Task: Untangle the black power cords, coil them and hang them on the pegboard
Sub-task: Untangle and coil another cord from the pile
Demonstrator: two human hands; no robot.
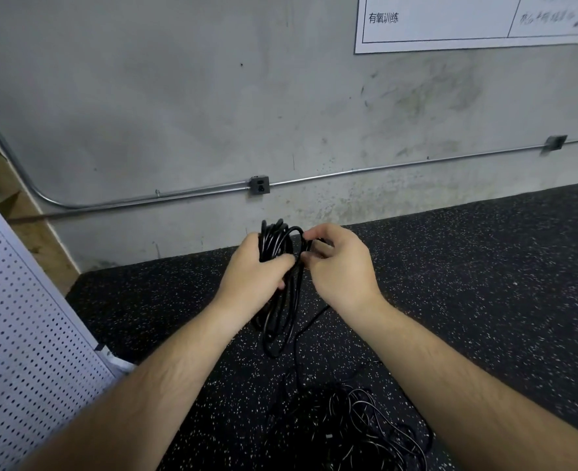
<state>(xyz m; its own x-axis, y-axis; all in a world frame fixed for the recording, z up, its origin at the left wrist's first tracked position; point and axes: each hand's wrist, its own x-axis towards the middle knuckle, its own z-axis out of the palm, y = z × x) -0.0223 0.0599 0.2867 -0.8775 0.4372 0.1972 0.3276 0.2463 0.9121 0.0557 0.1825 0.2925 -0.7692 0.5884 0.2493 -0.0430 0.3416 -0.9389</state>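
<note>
A black power cord coil of several loops is held up in front of me. My left hand is closed around its middle, and the lower loops hang below the fist. My right hand pinches a strand of the same cord at the top right of the coil. A loose strand trails from the coil down to a tangled pile of black cords on the floor between my forearms. The white pegboard stands at the left edge, leaning, with nothing visibly hanging on it.
The floor is black speckled rubber. A grey concrete wall lies ahead with a metal conduit and an outlet box. A white printed sheet hangs at the upper right. A wooden surface shows behind the pegboard.
</note>
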